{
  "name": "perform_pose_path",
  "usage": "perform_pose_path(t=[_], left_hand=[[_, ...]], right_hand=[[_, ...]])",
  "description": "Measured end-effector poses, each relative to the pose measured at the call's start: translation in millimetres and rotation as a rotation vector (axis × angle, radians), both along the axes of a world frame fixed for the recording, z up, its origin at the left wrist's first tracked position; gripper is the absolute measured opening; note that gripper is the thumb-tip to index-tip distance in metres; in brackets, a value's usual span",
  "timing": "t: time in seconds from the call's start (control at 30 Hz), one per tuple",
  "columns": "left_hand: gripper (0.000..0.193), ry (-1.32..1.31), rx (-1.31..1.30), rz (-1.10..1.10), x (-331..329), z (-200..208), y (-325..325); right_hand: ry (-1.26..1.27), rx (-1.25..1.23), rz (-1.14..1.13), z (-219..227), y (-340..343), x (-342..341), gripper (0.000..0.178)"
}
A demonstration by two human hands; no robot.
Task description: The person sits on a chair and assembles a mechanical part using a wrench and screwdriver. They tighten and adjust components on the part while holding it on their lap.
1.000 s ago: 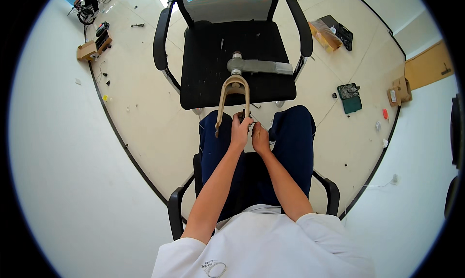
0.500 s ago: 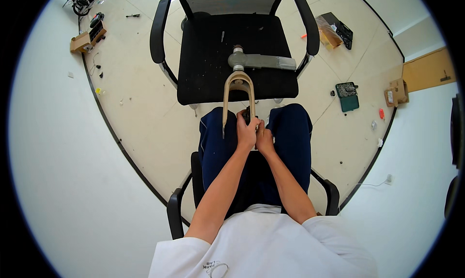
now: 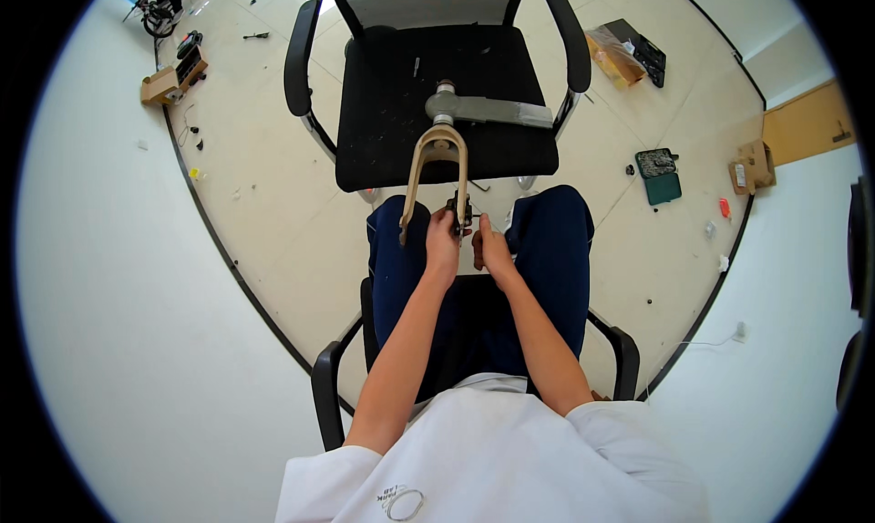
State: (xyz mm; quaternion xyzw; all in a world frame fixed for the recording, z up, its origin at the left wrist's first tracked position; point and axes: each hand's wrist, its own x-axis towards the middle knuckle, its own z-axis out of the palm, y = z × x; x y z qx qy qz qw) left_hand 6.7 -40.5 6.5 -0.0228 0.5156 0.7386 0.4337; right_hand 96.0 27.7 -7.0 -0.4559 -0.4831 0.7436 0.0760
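Observation:
A beige two-legged fork [image 3: 441, 136] rests with its upper end on a black chair seat [image 3: 383, 149], its legs pointing toward me over my knees. A grey round joint with a flat grey arm [image 3: 501, 112] is fixed at its top. My left hand [image 3: 441, 248] is closed on a black mechanical part, which looks like a brake caliper [image 3: 461, 211], against the fork's right leg. Just right of it, my right hand [image 3: 494, 251] has curled fingers, the index finger pointing forward. A thin dark rod [image 3: 477, 216] runs between that fingertip and the black part; its grip is partly hidden.
Another chair carries me, its armrests [image 3: 328, 386] at both sides. On the floor lie an open green case [image 3: 660, 178], a black tool case [image 3: 645, 56] with a plastic bag, cardboard boxes [image 3: 753, 165] and an L-shaped dark tool [image 3: 480, 186] by the seat's front edge.
My hands have moved apart: the left slid a little left, and the right loosened, its index finger now extended. The fork's lower end has shifted left, and more of the black part shows.

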Motion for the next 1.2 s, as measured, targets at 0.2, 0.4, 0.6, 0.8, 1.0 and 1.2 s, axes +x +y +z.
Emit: perform_pose_path(t=[0.2,0.4,0.6,0.8,1.0,1.2], left_hand=[[0.036,0.157,-0.080,-0.003,3.4,-1.9,-2.9],[0.038,0.065,0.005,-0.004,2.9,0.5,-4.7],[0.034,0.123,-0.049,0.033,10.1,-7.1,-9.5],[0.034,0.475,-0.240,-0.026,27.6,-0.8,-18.3],[0.042,0.634,-0.210,0.009,24.2,3.4,-17.1],[0.044,0.587,-0.182,-0.067,25.1,8.2,-19.8]], right_hand=[[-0.020,0.002,0.060,1.5,3.5,2.8,0.064],[-0.003,-0.093,0.050,2.2,7.4,4.5,0.063],[-0.022,-0.114,0.003,1.1,5.7,4.3,0.061],[-0.020,-0.102,-0.023,-10.8,8.9,7.7,0.061],[-0.019,-0.039,0.007,-9.5,9.3,4.3,0.063],[-0.049,0.056,-0.005,-5.5,7.4,4.5,0.063]])
